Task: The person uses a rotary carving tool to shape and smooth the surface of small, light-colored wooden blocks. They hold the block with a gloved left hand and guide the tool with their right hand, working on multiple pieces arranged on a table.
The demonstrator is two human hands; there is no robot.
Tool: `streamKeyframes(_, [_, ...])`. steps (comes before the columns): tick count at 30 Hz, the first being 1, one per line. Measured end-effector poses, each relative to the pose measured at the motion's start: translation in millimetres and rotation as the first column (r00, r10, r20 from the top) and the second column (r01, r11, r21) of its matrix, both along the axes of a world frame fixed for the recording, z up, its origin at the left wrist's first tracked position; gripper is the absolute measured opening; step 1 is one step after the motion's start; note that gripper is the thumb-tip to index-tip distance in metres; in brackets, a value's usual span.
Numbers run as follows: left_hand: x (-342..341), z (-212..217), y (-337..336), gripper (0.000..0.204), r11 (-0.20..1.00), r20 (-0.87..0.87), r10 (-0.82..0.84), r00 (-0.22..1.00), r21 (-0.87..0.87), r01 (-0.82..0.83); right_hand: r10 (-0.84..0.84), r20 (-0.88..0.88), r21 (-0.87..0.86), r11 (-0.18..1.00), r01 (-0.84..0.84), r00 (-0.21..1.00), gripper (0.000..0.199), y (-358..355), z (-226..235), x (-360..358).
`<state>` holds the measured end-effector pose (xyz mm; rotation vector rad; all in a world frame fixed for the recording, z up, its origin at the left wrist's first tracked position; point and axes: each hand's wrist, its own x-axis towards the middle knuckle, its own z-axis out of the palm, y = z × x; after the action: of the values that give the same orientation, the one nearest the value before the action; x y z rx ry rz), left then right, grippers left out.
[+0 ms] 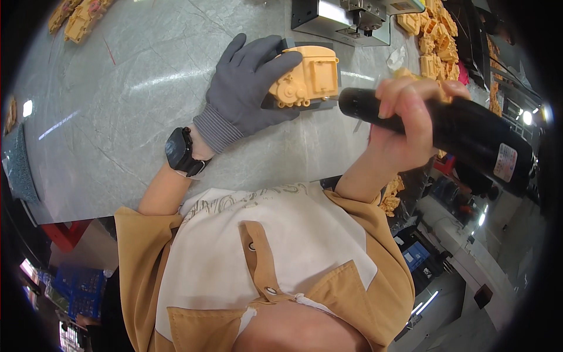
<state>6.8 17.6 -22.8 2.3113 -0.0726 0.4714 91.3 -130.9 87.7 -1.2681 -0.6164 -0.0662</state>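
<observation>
My left hand (pixel 249 82), in a grey knitted glove, grips the left side of a yellow-orange plastic housing (pixel 308 76). Its thumb lies over the housing's near-left part and its fingers reach along the far side. Under the housing, dark grey block edges (pixel 321 105) show on the table. My bare right hand (pixel 413 108) is wrapped round a black barrel-shaped hand tool (pixel 469 126) with a pale label on its wide end. The tool's narrower round nose points left, close to the housing's right edge. Whether they touch, I cannot tell.
A metal device (pixel 343 20) stands on the grey marbled table (pixel 146 111) beyond the housing. More yellow-orange housings (pixel 437 41) are heaped at the far right, and a few parts (pixel 85 20) lie far left. A crumpled white scrap (pixel 397 58) sits near the heap.
</observation>
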Motion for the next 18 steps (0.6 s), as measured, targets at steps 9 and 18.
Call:
streamKeyframes(9, [0.6,-0.4,-0.1,0.08,1.0,0.007,0.006,1.0,0.009,-0.006,0.091,0.028,-0.131,0.988,-0.086,0.995,0.045,-0.6,1.0,-1.0])
streamKeyframes(18, [0.0,-2.9,0.9,0.076,1.0,0.009,-0.001,1.0,0.015,0.001,0.246,0.031,-0.008,0.969,-0.246,0.969,0.049,-5.2,-8.0,8.3])
